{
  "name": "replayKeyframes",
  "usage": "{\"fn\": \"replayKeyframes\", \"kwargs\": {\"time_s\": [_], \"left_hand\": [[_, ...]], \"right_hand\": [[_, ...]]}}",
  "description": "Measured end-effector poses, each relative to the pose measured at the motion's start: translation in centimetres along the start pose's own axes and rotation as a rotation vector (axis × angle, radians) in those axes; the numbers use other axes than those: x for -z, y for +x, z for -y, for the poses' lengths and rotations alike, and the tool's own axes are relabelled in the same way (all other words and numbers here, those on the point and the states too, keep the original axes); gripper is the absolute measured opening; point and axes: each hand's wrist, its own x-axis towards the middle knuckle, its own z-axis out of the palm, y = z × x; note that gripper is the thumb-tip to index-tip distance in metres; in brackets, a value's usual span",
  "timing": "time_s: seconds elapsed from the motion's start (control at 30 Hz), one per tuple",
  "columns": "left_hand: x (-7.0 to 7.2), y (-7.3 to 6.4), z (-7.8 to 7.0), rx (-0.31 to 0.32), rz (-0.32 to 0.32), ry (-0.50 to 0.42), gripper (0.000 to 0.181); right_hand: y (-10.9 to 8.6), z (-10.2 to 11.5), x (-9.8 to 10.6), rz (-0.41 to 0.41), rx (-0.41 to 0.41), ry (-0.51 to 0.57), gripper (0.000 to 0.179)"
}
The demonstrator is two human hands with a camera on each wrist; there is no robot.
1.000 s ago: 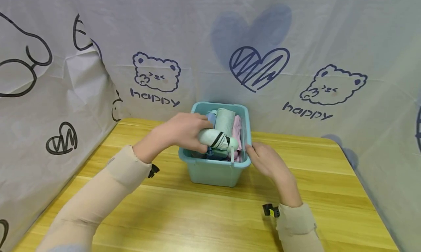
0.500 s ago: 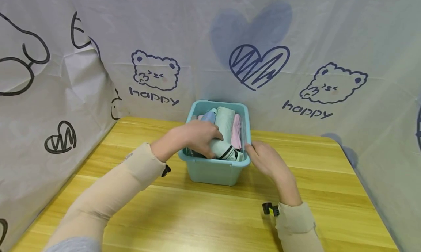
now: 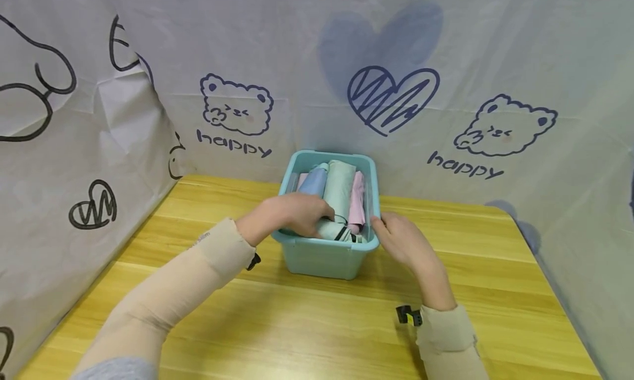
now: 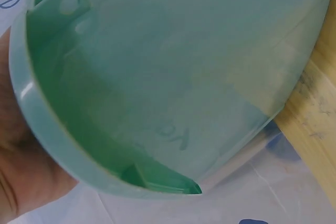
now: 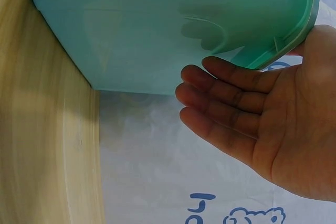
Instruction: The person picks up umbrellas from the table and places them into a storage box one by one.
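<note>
A light teal plastic bin (image 3: 321, 259) stands on the table, filled with rolled-up items. My left hand (image 3: 297, 212) reaches over its near left rim and holds a pale green folded umbrella (image 3: 333, 230) with dark stripes, lying crosswise at the near end inside. The left fingers are partly hidden; in the left wrist view the bin's wall (image 4: 184, 66) hides most of that hand. My right hand (image 3: 403, 239) is at the right rim, its thumb by the edge. Seen from the right wrist, its fingers (image 5: 226, 100) are extended beside the bin's outer wall.
Inside the bin lie a blue roll (image 3: 313, 180), a larger pale green roll (image 3: 340, 187) and a pink roll (image 3: 356, 198). The wooden table (image 3: 297, 325) ends at a printed white cloth (image 3: 307, 110) behind the bin. Another cloth side hangs at left.
My left hand has moved right and lowered the striped umbrella into the bin's near end, uncovering the blue roll. My right hand has stayed at the right rim.
</note>
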Motion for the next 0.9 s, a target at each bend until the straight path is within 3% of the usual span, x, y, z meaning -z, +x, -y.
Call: {"fn": "replayKeyframes", "kwargs": {"time_s": [0.27,0.63,0.9], "left_hand": [[-0.8,0.3,0.1,-0.007,-0.027,0.016,0.04],[-3.1,0.7,1.3,-0.078,-0.106,-0.101,0.029],[-3.1,0.8,1.7,-0.096,-0.115,-0.132,0.025]], "right_hand": [[0.1,0.0,0.0,-0.01,-0.001,-0.001,0.038],[-0.2,-0.1,-0.3,-0.015,-0.014,0.046,0.038],[-0.2,-0.2,-0.3,-0.029,-0.006,0.037,0.044]]}}
